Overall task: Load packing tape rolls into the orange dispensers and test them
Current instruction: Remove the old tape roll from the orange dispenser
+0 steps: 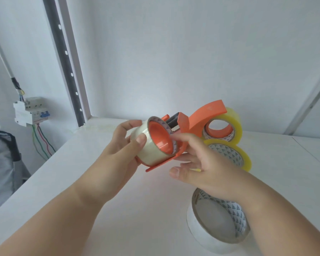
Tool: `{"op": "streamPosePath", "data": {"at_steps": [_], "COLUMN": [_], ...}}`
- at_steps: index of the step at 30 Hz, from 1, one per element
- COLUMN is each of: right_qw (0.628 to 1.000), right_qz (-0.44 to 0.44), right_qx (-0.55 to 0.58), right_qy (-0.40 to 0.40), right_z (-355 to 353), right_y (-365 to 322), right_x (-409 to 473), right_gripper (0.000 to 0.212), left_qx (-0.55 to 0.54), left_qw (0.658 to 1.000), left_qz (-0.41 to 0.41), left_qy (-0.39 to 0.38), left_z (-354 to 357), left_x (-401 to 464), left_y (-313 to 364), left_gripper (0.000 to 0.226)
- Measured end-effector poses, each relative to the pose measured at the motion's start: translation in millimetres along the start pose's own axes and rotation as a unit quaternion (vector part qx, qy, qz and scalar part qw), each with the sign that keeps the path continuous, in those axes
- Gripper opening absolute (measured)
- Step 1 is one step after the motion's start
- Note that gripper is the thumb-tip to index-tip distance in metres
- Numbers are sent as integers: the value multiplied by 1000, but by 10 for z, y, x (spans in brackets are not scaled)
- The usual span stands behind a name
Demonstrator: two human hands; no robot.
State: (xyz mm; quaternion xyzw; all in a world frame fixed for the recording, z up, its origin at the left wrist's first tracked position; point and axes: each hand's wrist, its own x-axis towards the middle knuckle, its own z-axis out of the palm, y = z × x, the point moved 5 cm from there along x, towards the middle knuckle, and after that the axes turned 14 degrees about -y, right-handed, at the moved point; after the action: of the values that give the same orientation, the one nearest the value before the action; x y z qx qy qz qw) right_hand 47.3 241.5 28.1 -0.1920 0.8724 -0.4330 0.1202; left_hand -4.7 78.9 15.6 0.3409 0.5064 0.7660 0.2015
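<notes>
White tabletop point(129, 209) under everything. White tape roll point(217, 221) lies flat near your right wrist. Two yellow tape rolls behind: upper one point(229, 124) sits in second orange dispenser point(204, 116), lower one point(229, 154) flat beneath. Your left hand point(122, 146) grips clear tape roll point(151, 145), seated on hub of orange plastic dispenser point(164, 143), held above table. Your right hand point(198, 161) half-curled, fingers on dispenser frame.
</notes>
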Motion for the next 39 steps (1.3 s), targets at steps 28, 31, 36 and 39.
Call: {"op": "streamPosePath", "data": {"at_steps": [28, 31, 36, 39], "right_qw": [992, 991, 990, 991], "right_qz": [-4, -5, -11, -11], "right_qx": [113, 123, 132, 127], "right_qy": [58, 56, 54, 47], "right_z": [-159, -161, -182, -192], "right_y": [-28, -31, 23, 57], "right_x": [-61, -63, -44, -39], "right_gripper": [36, 26, 35, 35], "left_qx": [664, 656, 616, 582], "left_qw": [705, 712, 749, 772], "left_qz": [209, 209, 195, 164], "left_qy": [135, 139, 150, 198], "left_z": [48, 63, 69, -13], "left_x": [-122, -131, -141, -162], "left_y": [325, 317, 365, 379], "left_gripper": [39, 38, 39, 38]}}
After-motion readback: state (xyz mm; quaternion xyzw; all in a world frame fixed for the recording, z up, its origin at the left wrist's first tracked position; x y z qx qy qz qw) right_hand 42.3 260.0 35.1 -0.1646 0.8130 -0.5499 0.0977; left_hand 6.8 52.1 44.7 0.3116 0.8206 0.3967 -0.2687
